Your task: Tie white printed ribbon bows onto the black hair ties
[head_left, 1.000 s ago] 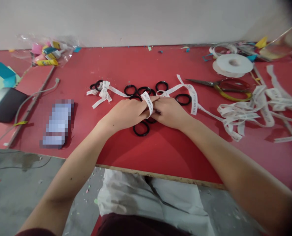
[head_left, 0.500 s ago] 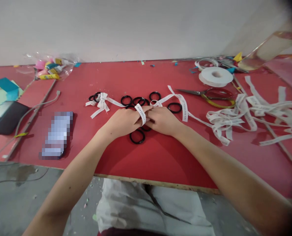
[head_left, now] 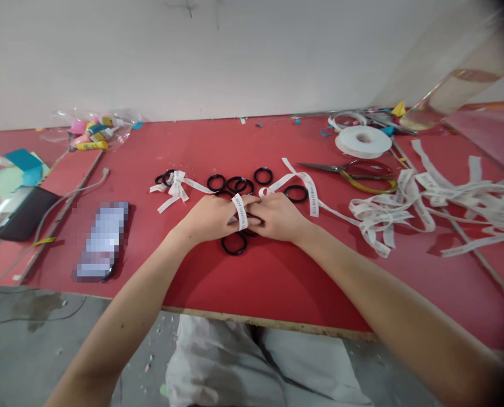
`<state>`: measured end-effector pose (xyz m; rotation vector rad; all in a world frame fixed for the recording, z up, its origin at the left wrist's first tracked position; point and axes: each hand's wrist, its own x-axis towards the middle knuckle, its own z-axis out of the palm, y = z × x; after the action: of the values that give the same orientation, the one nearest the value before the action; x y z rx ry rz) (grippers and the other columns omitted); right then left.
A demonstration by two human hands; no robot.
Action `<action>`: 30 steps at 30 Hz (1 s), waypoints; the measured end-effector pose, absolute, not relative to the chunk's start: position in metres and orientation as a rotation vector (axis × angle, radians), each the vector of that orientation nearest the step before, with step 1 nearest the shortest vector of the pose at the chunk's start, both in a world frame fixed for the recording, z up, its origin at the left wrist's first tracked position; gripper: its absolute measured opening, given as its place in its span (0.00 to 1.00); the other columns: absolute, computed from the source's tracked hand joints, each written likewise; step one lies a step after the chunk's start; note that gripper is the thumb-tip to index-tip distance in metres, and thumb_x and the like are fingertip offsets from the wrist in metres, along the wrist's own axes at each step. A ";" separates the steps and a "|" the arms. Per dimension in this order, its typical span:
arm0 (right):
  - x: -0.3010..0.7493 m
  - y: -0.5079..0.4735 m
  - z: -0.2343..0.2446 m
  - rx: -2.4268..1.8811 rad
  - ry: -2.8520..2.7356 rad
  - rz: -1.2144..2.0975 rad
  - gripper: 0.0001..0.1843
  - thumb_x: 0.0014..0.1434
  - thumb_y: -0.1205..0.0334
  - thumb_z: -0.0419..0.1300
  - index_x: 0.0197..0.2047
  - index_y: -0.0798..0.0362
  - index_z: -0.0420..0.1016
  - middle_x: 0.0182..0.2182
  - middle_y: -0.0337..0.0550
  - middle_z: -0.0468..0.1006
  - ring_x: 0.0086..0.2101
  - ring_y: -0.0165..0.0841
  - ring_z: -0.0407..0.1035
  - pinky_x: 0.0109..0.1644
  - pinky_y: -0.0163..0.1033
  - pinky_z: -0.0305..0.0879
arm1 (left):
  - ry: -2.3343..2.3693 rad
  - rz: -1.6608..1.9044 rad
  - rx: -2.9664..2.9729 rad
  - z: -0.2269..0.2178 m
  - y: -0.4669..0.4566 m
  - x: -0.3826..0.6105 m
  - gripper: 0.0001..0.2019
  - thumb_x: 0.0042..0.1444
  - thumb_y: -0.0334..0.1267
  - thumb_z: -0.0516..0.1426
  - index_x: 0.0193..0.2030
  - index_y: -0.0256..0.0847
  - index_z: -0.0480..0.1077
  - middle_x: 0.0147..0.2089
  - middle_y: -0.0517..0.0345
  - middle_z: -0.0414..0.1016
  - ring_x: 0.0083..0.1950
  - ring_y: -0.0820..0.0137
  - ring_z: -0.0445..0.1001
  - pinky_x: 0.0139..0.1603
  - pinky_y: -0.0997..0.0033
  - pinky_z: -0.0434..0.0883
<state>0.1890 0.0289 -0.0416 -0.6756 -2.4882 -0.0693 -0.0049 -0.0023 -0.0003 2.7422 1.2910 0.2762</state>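
Over the red table, my left hand [head_left: 212, 219] and my right hand [head_left: 281, 217] meet with fingers closed and touching. A white printed ribbon [head_left: 239, 211] crosses the left fingers, and both hands grip it. From the right hand its length runs across the table to a loose ribbon pile [head_left: 385, 215]. What the fingertips pinch underneath is hidden. Around the hands lie several black hair ties: one loose hair tie [head_left: 234, 244] in front, another [head_left: 296, 194] to the right. Left of the hands, a ribbon bow [head_left: 176, 185] lies beside black hair ties.
Scissors [head_left: 351, 174] with red and yellow handles lie at right, below a white ribbon spool [head_left: 363, 141]. A phone [head_left: 103, 240], a cable [head_left: 72, 195] and a dark case [head_left: 28, 212] are at left. Behind them sits a plastic bag [head_left: 95, 133] of small coloured items.
The camera view has tipped slightly, so the table sits lower in the picture. My hands stay together on the ribbon, with only a slight shift of the fingers.
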 end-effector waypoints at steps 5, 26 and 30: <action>0.189 0.029 -0.040 -0.624 -2.458 -0.069 0.16 0.62 0.59 0.52 0.28 0.54 0.76 0.20 0.41 0.76 0.19 0.30 0.62 0.27 0.37 0.46 | 1.264 0.325 2.753 -0.003 -0.001 -0.007 0.25 0.66 0.53 0.47 0.62 0.41 0.66 0.36 0.53 0.82 0.32 0.67 0.79 0.31 0.73 0.65; 0.191 0.030 -0.037 -0.558 -2.420 -0.008 0.18 0.69 0.57 0.46 0.37 0.53 0.73 0.21 0.39 0.75 0.21 0.29 0.64 0.28 0.36 0.50 | 1.288 0.409 2.763 -0.001 -0.001 -0.009 0.27 0.67 0.57 0.43 0.55 0.38 0.70 0.33 0.51 0.81 0.31 0.67 0.78 0.32 0.72 0.66; 0.192 0.031 -0.038 -0.547 -2.423 -0.012 0.20 0.70 0.55 0.46 0.34 0.53 0.75 0.22 0.40 0.76 0.22 0.29 0.65 0.30 0.36 0.52 | 1.279 0.368 2.775 0.000 -0.001 -0.010 0.28 0.67 0.57 0.42 0.56 0.38 0.70 0.35 0.50 0.81 0.33 0.65 0.79 0.33 0.71 0.67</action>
<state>0.1916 0.0311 -0.0385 -0.5473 -2.4229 -0.0116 -0.0099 -0.0010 -0.0003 2.7748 1.2793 0.3682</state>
